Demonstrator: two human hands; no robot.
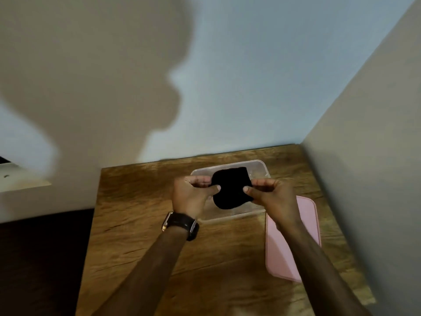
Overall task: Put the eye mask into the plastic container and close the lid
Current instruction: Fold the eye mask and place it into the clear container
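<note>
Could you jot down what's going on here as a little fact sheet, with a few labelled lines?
surface: wooden table
held item: black eye mask, folded, pinched at both sides
left hand: grips the mask's left edge; watch on the wrist
right hand: grips the mask's right edge
container: clear plastic, open, directly under the mask
lid: pink, lying flat on the table right of the container
task stage: mask not yet released, lid still off

A single head-worn wide-angle view looks forward and down from above the person's forearms, close over the wooden bench [141,215]; it faces the wall [227,76] behind the bench, which fills the upper half, with a side wall [376,133] at right
</note>
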